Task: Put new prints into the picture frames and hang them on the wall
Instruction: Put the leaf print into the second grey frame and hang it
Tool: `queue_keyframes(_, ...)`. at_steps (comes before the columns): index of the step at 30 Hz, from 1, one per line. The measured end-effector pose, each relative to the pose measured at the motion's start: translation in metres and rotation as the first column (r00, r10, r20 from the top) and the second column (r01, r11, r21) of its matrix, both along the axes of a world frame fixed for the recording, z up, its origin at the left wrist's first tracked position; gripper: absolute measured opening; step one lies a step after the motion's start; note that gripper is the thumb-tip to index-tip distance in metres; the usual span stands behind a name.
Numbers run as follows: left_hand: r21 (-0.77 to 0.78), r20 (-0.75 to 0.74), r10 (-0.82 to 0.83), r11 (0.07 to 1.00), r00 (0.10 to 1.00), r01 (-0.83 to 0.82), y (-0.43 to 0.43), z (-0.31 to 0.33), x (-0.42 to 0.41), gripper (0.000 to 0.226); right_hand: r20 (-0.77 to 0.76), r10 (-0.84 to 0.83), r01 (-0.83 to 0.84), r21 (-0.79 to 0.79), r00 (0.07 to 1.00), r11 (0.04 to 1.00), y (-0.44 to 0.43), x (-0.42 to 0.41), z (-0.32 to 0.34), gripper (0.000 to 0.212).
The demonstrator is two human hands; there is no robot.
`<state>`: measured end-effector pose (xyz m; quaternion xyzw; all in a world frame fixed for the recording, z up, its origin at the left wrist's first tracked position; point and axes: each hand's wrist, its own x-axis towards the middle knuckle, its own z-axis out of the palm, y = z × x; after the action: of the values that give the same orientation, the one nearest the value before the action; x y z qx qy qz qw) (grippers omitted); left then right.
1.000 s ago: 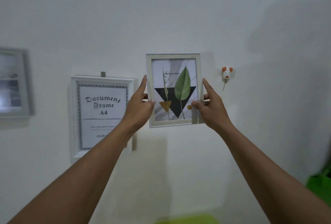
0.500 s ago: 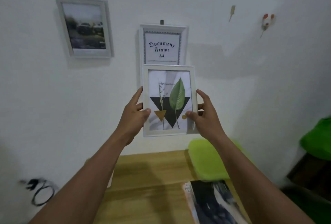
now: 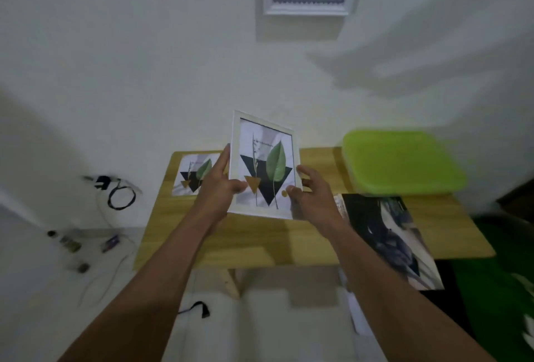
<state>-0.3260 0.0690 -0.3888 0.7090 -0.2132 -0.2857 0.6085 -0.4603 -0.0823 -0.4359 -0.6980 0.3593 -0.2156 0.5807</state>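
Though tilted, frame [image 3: 264, 165] between both hands [image 3: 216, 188] [image 3: 315, 192]

Bare wood is left on the tabletop [image 3: 260, 249] only through the middle and near left, under the held white frame [image 3: 264, 165], the far left being taken by a loose leaf print [image 3: 192, 173], the far right by a green lid [image 3: 401, 159] and the near right by a dark print [image 3: 387, 234].

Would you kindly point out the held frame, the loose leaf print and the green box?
held frame [image 3: 265, 165], head view, centre of its print
loose leaf print [image 3: 188, 174], head view, uncovered left part
green box [image 3: 401, 160], head view, lid centre
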Motion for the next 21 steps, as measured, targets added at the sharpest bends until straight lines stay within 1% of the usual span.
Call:
queue_keyframes(3,0.064,0.051,0.008,0.998,0.999,-0.011,-0.003,-0.025,-0.001,0.085,-0.019,0.066,-0.065,0.038,0.998,0.997,0.004,0.009,-0.036,0.037)
queue_keyframes(5,0.096,0.060,0.012,0.995,0.998,-0.018,-0.005,-0.037,-0.002,0.082,-0.050,0.127,-0.124,0.063,0.991,0.990,0.005,0.015,-0.045,0.035)
queue_keyframes(7,0.108,0.066,0.011,0.994,0.998,-0.018,-0.006,-0.046,-0.002,0.078,-0.063,0.163,-0.154,0.121,0.985,0.981,0.004,0.021,-0.045,0.033)
queue_keyframes(10,0.112,0.072,-0.027,0.994,0.997,0.019,-0.009,-0.052,0.001,0.079,-0.076,0.168,-0.154,0.165,0.983,0.974,-0.002,0.035,-0.040,0.041)
queue_keyframes(14,0.095,0.057,-0.114,0.990,0.992,0.108,-0.017,-0.055,0.003,0.080,0.028,0.201,-0.197,0.361,0.979,0.911,-0.003,0.052,-0.024,0.052)
queue_keyframes(17,0.084,0.053,-0.188,0.979,0.981,0.183,-0.026,-0.055,-0.001,0.082,0.108,0.241,-0.264,0.384,0.965,0.885,-0.003,0.058,-0.017,0.061)
queue_keyframes(19,0.073,0.051,-0.244,0.968,0.969,0.240,-0.031,-0.056,-0.002,0.082,0.155,0.248,-0.289,0.376,0.956,0.880,-0.006,0.058,-0.017,0.062)
queue_keyframes(21,0.093,0.050,-0.288,0.955,0.956,0.282,-0.035,-0.058,-0.003,0.075,0.190,0.229,-0.287,0.377,0.955,0.881,-0.012,0.056,-0.016,0.061)
